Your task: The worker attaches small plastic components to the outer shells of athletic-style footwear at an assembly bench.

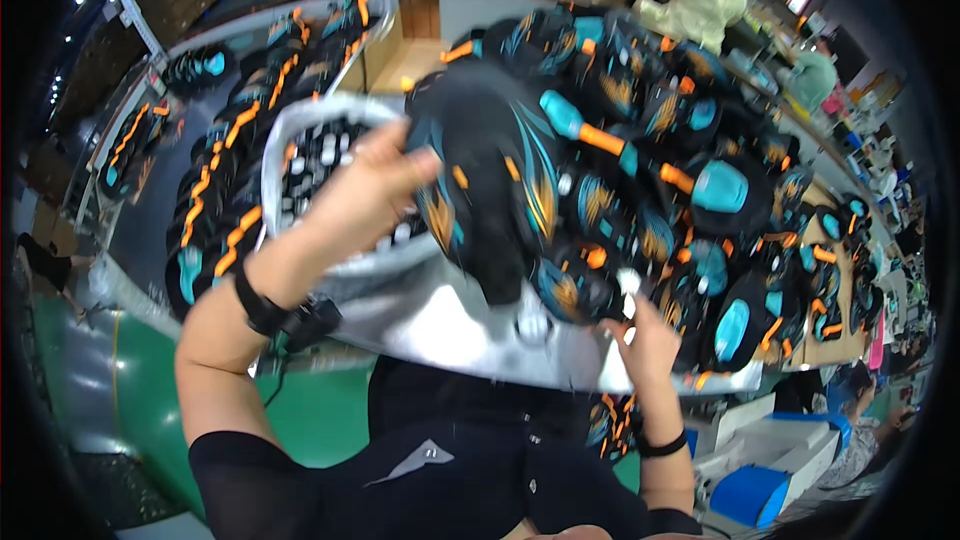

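Note:
My left hand (370, 185) is raised over the table, its thumb and fingers closed on the left side of a black, rounded piece (485, 130). This piece has teal and orange flame-like markings and narrows toward its lower end; its exact kind is unclear. Nearer the table's front edge on the right is my right hand (645, 340), thumb and finger brought close together by a small white thing (629, 285) too blurred to name. Behind and beside that hand lie heaped black pieces (650, 210) with teal and orange parts.
Left of the held piece stands a white-rimmed container (276, 165) with many small white bits. Long stacked rows of black-and-orange pieces (225, 155) lie farther left. The silvery tabletop (440, 320) runs along my front. A person (700, 2) in pale yellow is at the back right.

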A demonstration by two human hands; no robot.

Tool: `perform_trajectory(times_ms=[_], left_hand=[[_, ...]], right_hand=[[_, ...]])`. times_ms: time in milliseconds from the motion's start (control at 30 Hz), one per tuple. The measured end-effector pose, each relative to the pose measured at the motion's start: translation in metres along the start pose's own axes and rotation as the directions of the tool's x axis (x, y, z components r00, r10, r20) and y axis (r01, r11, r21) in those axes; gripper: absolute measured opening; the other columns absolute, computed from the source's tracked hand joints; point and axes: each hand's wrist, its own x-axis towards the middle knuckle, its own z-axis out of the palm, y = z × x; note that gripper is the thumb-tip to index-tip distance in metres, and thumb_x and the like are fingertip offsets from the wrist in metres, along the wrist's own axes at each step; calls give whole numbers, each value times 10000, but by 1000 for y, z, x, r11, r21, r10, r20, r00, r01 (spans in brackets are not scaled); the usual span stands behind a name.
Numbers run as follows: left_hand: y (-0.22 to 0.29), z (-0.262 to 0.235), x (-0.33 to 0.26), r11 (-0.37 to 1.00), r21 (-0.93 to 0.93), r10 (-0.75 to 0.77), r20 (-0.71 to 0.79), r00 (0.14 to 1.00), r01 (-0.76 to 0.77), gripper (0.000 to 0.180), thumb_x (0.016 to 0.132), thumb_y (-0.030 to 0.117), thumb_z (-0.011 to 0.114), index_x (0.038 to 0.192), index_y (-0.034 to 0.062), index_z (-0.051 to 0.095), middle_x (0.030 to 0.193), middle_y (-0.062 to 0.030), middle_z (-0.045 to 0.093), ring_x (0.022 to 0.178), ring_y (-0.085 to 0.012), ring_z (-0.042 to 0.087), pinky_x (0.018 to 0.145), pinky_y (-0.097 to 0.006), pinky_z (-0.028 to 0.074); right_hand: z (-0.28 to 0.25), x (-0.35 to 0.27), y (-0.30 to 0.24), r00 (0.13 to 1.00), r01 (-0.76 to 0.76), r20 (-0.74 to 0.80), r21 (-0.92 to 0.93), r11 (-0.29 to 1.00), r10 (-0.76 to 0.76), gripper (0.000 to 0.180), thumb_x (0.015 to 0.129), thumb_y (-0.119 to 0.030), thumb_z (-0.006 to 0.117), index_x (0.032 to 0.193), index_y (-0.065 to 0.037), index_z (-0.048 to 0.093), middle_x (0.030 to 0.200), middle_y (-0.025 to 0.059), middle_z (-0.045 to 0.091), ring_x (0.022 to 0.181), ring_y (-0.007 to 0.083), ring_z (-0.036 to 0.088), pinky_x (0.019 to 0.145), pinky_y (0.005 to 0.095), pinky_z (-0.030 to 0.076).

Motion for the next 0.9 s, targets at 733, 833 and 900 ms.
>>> perform_trajectory(times_ms=[733,833,900], left_hand=[[-161,86,-105,-139,732,57,678,733,-667,370,647,143,728,988,74,602,859,-36,530,885,-201,534,813,-399,360],[-135,79,-105,362,763,110,535,838,-535,268,731,81,694,990,43,639,882,-64,572,848,-214,563,807,-361,408],[-114,70,-108,827,552,-48,253,966,-104,215,843,89,664,1054,48,660,966,-61,626,887,-183,597,826,-311,455]], right_hand=[[90,61,-74,716,-133,506,776,617,-481,343,927,-207,591,1197,-3,538,1036,115,673,989,193,629,886,300,467],[101,56,-69,704,-62,484,771,634,-519,378,922,-201,600,1229,2,510,1044,123,669,993,200,628,886,309,473],[95,47,-69,743,-79,458,783,617,-487,413,915,-203,617,1254,-1,498,1042,120,664,997,201,625,891,316,471]])
